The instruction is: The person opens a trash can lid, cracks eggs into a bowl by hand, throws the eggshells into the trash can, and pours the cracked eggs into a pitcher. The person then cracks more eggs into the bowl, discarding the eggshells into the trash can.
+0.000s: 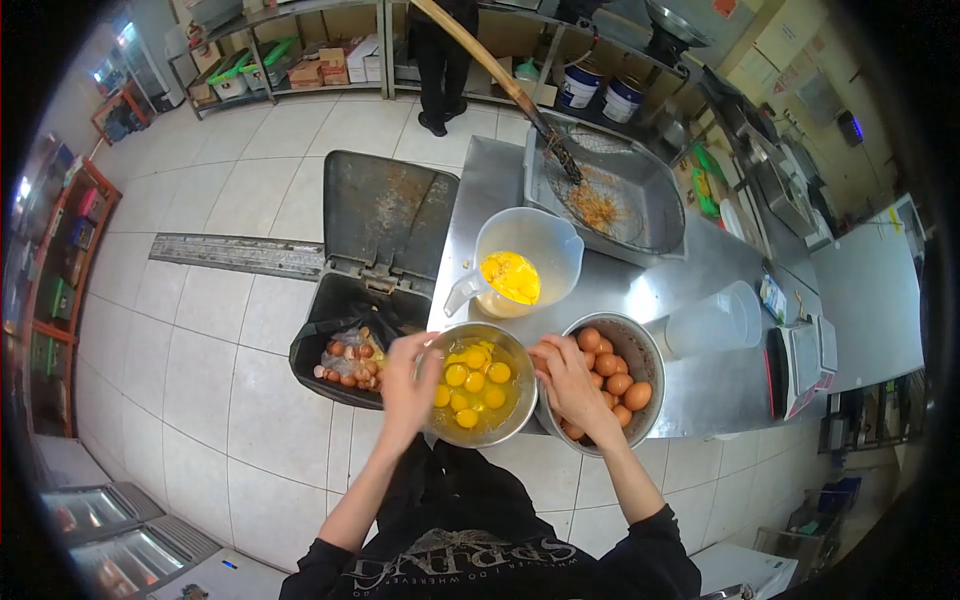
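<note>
A steel bowl (520, 420) with several cracked eggs (475, 378), yolks whole in clear white, stands at the table's front edge. My left hand (407, 385) is at the bowl's left rim, its fingers smeared by motion; whether it holds anything is unclear. My right hand (568, 378) is between that bowl and a metal pot (655, 365) of brown eggs (618, 383). Its fingers curl down near the two rims, and what they grip, if anything, is hidden. Behind the bowl stands a clear plastic jug (560, 240) holding yolks (510, 277).
Left of the table, an open black bin (392, 210) holds eggshells (350, 360). At the back, a grey basin (655, 225) contains a wire strainer and a long wooden handle (480, 55). A plastic container (715, 320) and a scale (800, 365) are on the right. Another person (440, 70) stands beyond.
</note>
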Demonstrator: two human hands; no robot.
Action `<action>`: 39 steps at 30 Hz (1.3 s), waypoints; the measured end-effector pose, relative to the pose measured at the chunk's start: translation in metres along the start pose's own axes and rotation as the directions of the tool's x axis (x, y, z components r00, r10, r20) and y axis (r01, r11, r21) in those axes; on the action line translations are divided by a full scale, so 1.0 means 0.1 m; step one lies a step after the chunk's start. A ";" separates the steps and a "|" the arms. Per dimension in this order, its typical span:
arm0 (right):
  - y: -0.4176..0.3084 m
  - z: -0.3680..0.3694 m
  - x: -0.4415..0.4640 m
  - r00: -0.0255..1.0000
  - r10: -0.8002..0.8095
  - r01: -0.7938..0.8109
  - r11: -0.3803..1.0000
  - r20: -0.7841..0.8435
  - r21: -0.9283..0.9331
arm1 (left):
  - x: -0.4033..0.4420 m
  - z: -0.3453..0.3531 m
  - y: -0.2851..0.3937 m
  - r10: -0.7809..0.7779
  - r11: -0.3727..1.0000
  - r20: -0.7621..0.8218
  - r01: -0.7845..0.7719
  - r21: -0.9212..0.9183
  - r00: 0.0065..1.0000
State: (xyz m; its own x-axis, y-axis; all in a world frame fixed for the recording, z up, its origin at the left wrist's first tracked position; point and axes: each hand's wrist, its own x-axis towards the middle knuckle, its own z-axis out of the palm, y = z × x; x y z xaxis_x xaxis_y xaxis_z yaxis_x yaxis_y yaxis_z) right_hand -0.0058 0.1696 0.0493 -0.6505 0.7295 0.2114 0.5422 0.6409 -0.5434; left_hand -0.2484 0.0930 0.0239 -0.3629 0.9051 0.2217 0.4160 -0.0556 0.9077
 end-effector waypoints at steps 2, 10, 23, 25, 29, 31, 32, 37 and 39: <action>-0.23 -0.13 0.06 0.996 0.088 -0.090 0.987 0.019 0.134 | 0.02 0.12 0.24 0.108 0.994 0.168 -0.104 -0.031 0.980; -0.42 -0.05 0.23 0.908 0.273 -0.419 0.546 0.319 0.725 | 0.20 0.18 0.42 0.195 0.956 0.461 -0.062 -0.288 0.866; -0.88 0.54 0.11 0.912 0.405 -0.409 0.899 0.060 0.153 | 0.12 0.02 0.06 0.144 0.974 0.542 -0.023 -0.224 0.828; -1.07 0.60 0.07 0.916 0.337 -0.323 0.941 -0.216 0.096 | 0.04 -0.07 0.03 0.083 0.981 0.556 0.030 -0.190 0.827; -1.05 1.10 -0.79 0.451 0.767 -0.583 0.640 -0.456 0.500 | 0.08 -0.79 -0.74 -0.233 0.972 0.397 0.197 0.130 0.888; -0.88 1.48 -1.01 0.314 0.888 -0.613 0.459 -0.335 0.643 | 0.07 -0.94 -1.02 -0.371 0.817 0.320 0.142 0.559 0.872; -0.82 1.57 -0.95 0.325 0.946 -0.459 0.150 0.008 0.876 | -0.04 -0.92 -1.41 -0.216 0.777 0.238 0.019 0.629 0.947; -0.89 1.61 -0.75 0.399 0.841 -0.267 -0.274 0.365 0.924 | 0.03 -1.22 -1.90 -0.206 0.745 -0.110 0.229 0.627 0.972; -0.87 1.52 -0.78 0.398 0.837 -0.386 -0.220 0.376 0.896 | 0.15 -1.46 -2.17 -0.063 0.834 -0.195 0.159 0.529 0.979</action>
State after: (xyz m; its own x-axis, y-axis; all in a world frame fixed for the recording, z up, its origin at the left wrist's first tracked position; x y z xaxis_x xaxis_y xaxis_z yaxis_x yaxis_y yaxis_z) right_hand -0.0831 0.0206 -0.0428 -0.0055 0.7366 -0.6763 -0.3445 -0.6363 -0.6902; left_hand -0.4661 0.0574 -0.1174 -0.5438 0.8073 0.2294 0.7303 0.3204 0.6034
